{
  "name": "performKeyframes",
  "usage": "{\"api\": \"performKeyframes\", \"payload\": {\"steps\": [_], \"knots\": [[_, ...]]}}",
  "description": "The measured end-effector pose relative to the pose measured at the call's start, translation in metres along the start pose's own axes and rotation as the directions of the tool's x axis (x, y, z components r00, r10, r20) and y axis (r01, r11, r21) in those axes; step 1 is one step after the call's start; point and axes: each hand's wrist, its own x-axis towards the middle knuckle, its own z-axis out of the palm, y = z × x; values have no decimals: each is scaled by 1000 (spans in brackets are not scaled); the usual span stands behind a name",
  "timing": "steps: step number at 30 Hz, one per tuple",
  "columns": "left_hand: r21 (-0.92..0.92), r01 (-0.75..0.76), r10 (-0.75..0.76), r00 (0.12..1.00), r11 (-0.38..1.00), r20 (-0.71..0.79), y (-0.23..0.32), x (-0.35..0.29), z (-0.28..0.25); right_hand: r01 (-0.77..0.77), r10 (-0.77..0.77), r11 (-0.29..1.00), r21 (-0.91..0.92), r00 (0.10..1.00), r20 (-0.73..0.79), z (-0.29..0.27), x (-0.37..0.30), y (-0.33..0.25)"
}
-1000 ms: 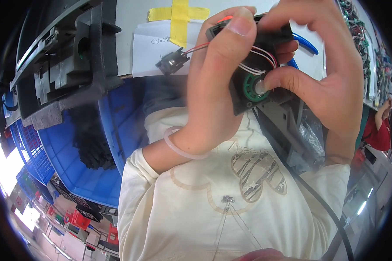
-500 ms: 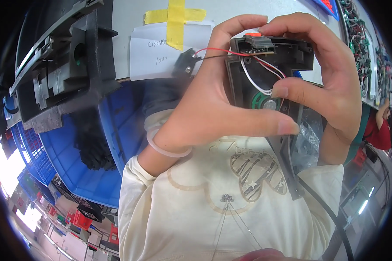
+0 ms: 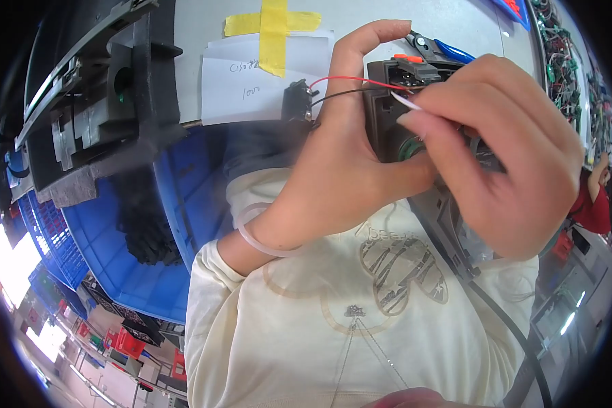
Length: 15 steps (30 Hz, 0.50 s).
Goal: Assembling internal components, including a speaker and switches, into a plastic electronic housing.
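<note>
My left hand (image 3: 347,180) grips the dark grey plastic housing (image 3: 381,121) from its left side, thumb across the front. My right hand (image 3: 513,149) is closed in a pinch on a white wire (image 3: 404,100) at the housing's upper part, and it covers much of the inside. An orange-red piece (image 3: 408,58) sits at the top end. Below the wires part of a green-rimmed round part (image 3: 409,146) shows. Red wire (image 3: 353,79) and black wire run left over my left hand to a small black component (image 3: 296,100) hanging beside it. A thick black cable (image 3: 523,340) leads down from the housing's lower end.
Pliers with blue handles (image 3: 454,52) lie on the table behind the housing. Yellow tape (image 3: 273,41) holds a white paper (image 3: 228,88). A blue bin (image 3: 109,238) with dark parts and a large black plastic assembly (image 3: 102,102) are at left. Wired circuit boards (image 3: 557,75) line the right.
My right hand has left the housing's right edge and now pinches the white wire. The housing has shifted slightly down and right, and the pliers behind it have come into view.
</note>
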Motion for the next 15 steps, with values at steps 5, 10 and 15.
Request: {"api": "performKeyframes", "payload": {"steps": [5, 10, 15], "knots": [[-83, 17, -17, 1000, 996, 5, -2, -1, 5, -165, 166, 986, -27, 985, 48, -7, -9, 4], [-114, 27, -30, 999, 993, -21, -2, -1, 7, -217, 217, 976, -24, 976, -8, -7, -17, 5], [-143, 78, -83, 996, 987, -28, 1, -3, 5, 62, -17, 973, -223, 980, 196, -16, -14, 12]]}}
